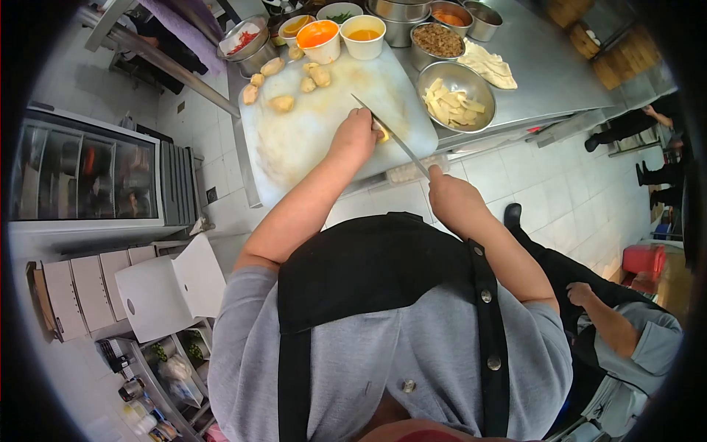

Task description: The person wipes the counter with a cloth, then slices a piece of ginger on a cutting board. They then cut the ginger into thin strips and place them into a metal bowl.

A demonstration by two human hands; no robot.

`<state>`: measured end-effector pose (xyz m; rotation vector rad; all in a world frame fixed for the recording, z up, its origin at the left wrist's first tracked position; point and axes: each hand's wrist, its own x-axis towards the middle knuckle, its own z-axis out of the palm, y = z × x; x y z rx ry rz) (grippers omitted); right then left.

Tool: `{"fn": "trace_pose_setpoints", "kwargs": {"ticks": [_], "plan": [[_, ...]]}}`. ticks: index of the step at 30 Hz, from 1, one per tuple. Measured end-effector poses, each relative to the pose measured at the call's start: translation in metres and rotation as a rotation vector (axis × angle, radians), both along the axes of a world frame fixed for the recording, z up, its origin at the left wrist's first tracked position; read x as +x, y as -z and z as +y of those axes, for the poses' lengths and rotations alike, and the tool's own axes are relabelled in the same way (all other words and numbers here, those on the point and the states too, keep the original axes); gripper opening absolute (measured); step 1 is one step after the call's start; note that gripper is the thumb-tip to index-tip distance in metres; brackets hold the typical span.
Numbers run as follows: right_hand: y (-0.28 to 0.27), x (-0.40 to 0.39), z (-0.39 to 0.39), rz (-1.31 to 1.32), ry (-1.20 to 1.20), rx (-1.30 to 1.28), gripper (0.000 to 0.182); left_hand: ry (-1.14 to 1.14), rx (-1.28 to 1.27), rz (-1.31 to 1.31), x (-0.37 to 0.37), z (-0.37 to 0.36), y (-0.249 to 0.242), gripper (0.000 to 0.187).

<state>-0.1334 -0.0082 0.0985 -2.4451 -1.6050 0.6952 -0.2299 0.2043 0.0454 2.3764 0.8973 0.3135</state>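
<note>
My left hand (354, 137) is closed on a small yellow piece of food (381, 133) on the white cutting board (283, 155). A long knife (398, 141) lies slanted across beside that piece, its tip pointing away from me. Its handle end is in my right hand (451, 197), whose fingers are wrapped round it near the board's front edge. Several peeled yellowish pieces (281, 104) rest at the back left of the board. To the right of the board, a metal bowl (482, 88) holds cut pale-yellow slices (451, 105).
Behind the board stand a tub of orange liquid (319, 41), a tub of yellow liquid (364, 38) and a bowl of brown mince (437, 41). A pale cloth-like item (487, 65) lies on the steel counter (545, 66). Another person (626, 331) is at the lower right.
</note>
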Motion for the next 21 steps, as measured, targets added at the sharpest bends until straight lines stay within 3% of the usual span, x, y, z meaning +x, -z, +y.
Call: {"fn": "trace_pose_setpoints", "kwargs": {"ticks": [12, 21], "plan": [[0.038, 0.004, 0.043, -0.069, -0.026, 0.103, 0.015, 0.007, 0.043, -0.046, 0.001, 0.001, 0.008, 0.029], [0.017, 0.0, 0.015, -0.037, -0.019, 0.091, 0.016, 0.021, 0.02, -0.024, -0.003, 0.002, 0.004, 0.028]]}}
